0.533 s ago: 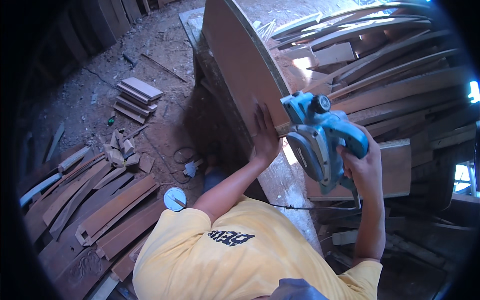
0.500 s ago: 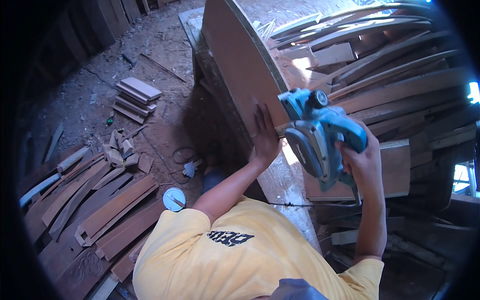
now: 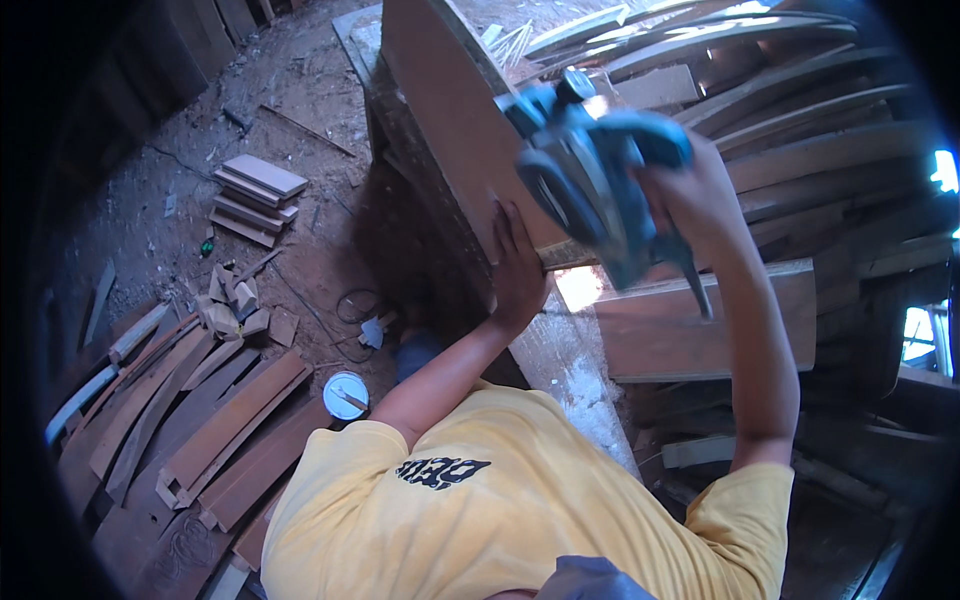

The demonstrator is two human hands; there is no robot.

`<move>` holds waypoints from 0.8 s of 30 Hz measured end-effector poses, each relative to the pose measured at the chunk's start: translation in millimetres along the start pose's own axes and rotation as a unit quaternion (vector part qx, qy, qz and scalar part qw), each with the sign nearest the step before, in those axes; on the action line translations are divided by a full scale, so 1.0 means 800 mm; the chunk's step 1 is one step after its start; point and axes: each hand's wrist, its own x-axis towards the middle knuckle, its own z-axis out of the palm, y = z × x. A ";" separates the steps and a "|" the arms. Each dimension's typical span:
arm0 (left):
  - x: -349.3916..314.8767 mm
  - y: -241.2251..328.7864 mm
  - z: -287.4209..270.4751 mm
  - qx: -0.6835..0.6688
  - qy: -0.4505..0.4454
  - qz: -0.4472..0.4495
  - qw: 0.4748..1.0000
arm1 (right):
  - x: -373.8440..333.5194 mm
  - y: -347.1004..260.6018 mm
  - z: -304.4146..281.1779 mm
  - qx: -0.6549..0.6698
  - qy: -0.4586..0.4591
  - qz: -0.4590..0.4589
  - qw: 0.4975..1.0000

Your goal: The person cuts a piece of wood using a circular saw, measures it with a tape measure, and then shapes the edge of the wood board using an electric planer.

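A teal electric hand planer (image 3: 590,180) rests along the upper edge of a broad curved wooden panel (image 3: 450,110), which stands on edge on a workbench (image 3: 565,365). My right hand (image 3: 685,190) is closed around the planer's rear handle; the tool and hand are a little blurred by motion. Against the face of the panel, near its closer end, my left hand (image 3: 520,265) lies with fingers stretched out. The underside of the planer, where it meets the edge, is hidden.
Long curved boards (image 3: 780,130) are piled on the right, with a wide plank (image 3: 710,325) beside the bench. Short planks (image 3: 260,190) are stacked on the dirt floor at left. More boards (image 3: 235,420) and a white round container (image 3: 346,395) lie nearer on the left.
My right hand has pushed the planer forward and slightly left along the panel's edge. My left hand stays against the panel. The whole view has shifted slightly.
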 end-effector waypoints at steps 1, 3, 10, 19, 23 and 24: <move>-0.003 -0.007 -0.003 0.005 0.006 -0.007 1.000 | -0.039 -0.002 0.003 -0.002 0.009 0.027 1.000; -0.004 -0.013 -0.002 0.040 0.041 0.042 0.997 | -0.111 0.016 -0.002 0.014 0.022 0.062 0.998; -0.001 -0.009 -0.001 -0.017 -0.024 -0.043 0.999 | -0.164 0.014 -0.003 -0.007 0.051 0.113 0.992; -0.001 -0.014 -0.011 0.020 -0.020 0.011 1.000 | -0.009 -0.020 0.012 0.015 0.016 0.060 0.998; -0.003 -0.014 -0.018 0.006 -0.055 -0.018 0.998 | 0.076 -0.043 0.027 0.049 -0.007 0.039 0.998; -0.001 -0.017 -0.014 -0.024 -0.067 -0.032 0.997 | 0.098 -0.047 0.032 0.035 -0.007 0.024 0.999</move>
